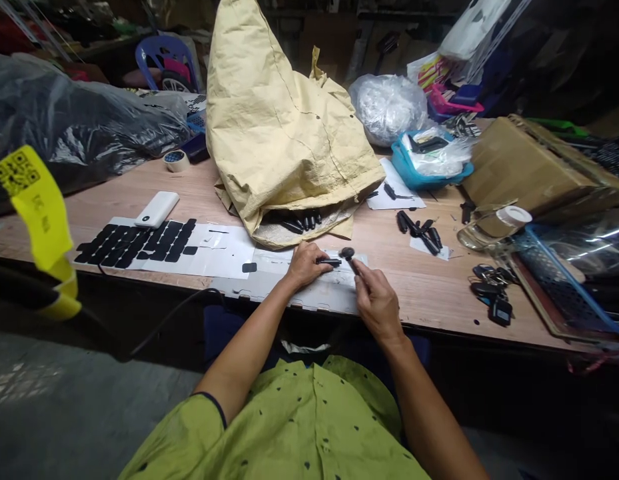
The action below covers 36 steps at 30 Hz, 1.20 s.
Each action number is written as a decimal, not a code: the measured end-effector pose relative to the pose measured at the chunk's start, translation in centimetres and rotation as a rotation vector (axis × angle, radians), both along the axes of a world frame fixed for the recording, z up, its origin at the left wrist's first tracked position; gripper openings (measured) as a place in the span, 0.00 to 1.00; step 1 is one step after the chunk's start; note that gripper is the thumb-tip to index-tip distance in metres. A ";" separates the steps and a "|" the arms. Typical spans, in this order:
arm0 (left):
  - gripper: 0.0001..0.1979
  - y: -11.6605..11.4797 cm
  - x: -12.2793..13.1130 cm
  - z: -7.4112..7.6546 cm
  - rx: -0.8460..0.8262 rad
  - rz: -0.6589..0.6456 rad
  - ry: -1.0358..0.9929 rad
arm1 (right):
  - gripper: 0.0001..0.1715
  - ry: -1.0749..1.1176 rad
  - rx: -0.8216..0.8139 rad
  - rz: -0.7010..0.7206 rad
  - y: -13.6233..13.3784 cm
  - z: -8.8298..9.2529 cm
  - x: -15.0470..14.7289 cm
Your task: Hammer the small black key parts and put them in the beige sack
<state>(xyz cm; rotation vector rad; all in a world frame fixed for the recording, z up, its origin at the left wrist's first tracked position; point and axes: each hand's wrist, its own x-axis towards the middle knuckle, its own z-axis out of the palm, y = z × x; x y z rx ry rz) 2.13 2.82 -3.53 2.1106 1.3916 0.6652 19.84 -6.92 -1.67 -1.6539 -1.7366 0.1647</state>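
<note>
My left hand (305, 264) is closed, pinching a slim black piece (331, 262) that points right, low over a pale board (309, 293) at the table's front edge. My right hand (376, 300) wraps round the handle of a short dark tool with a rounded, hammer-like head (347, 253). That head is just right of the black piece; whether the two touch, I cannot tell. Behind my hands, a large tan sack (289, 133) lies with its mouth towards me, and several black parts (309, 219) show inside it.
To the left are white sheets with rows of black pads (124, 243), a white power bank (158, 209) and a tape roll (176, 160). On the right sit loose black parts (422, 231), a clear jar (489, 230), keys (494, 293), a blue basket (429, 175) and a cardboard box (534, 160).
</note>
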 end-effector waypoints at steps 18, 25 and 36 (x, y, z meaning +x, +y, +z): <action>0.07 -0.1 0.3 0.2 -0.014 -0.009 0.014 | 0.25 -0.064 -0.022 0.024 0.2 -0.8 -0.6; 0.07 -0.1 0.2 0.2 -0.010 -0.007 0.011 | 0.25 -0.070 -0.023 -0.037 0.9 -0.9 0.5; 0.08 -0.5 0.1 0.6 0.003 -0.012 0.011 | 0.22 -0.307 -0.018 -0.377 4.7 -2.3 6.6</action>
